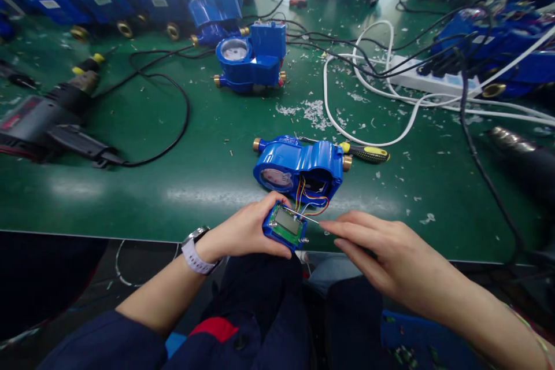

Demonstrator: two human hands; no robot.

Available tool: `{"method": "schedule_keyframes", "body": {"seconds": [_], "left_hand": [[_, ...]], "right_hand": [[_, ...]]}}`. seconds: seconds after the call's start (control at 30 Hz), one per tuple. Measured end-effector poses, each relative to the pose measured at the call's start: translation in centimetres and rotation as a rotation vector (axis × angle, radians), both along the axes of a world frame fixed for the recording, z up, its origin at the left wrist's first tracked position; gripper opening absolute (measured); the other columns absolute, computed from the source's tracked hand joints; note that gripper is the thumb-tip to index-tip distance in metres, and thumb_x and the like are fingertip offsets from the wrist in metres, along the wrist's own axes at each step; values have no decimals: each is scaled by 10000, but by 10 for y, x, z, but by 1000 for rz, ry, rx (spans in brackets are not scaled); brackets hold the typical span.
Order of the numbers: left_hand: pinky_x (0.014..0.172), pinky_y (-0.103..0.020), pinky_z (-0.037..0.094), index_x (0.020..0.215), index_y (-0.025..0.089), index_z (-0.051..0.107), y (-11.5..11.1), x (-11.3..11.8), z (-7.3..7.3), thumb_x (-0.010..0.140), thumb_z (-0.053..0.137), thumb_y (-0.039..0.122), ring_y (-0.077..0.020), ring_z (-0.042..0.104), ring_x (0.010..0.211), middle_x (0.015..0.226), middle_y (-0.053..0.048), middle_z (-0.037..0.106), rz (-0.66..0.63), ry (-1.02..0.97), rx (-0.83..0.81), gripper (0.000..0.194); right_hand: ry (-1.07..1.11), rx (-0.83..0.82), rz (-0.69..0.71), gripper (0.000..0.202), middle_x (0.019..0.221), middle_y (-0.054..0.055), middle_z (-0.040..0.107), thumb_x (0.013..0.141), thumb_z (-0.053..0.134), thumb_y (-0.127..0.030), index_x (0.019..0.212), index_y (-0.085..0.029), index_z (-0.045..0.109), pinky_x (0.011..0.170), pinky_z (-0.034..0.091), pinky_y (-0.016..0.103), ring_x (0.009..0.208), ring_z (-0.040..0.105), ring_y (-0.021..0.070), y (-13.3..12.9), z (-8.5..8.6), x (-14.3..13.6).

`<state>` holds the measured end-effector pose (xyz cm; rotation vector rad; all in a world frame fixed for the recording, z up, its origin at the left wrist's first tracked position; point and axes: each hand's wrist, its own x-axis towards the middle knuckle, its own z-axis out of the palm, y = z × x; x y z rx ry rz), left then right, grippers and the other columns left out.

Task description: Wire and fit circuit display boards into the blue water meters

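In my left hand [255, 228] is a small display module [284, 225], a green circuit board with a grey LCD in a blue housing, held at the table's front edge. Thumb and fingers close round its left side. My right hand [377, 243] pinches a thin pale rod [310, 219], whose far end reaches the module's upper edge; its exact kind is unclear. Red, yellow, white and dark wires [318, 205] run from the module into the open compartment of a blue water meter [286, 156] lying just beyond, its brass ends pointing left and right.
Behind the meter lies a yellow-black screwdriver [368, 153]. A second blue meter [249, 60] stands farther back, with several more at the back left. A heat gun [43, 110], black cables, a white power strip [429, 78] and plastic scraps [316, 113] occupy the green table. Another person's hands show at the top.
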<state>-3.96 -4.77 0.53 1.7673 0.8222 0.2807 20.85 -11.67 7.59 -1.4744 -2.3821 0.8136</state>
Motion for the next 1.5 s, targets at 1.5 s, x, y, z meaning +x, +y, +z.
{"method": "schedule_keyframes", "body": {"seconds": [1.5], "left_hand": [[837, -382, 516, 1257, 237, 404, -20, 2, 12, 736, 755, 342, -254, 655, 994, 1154, -70, 658, 519, 134, -72, 638]], "right_hand": [[-203, 237, 171, 496, 974, 53, 727, 711, 630, -46, 1178, -212, 653, 389, 392, 278, 569, 696, 212, 38, -3, -12]]}}
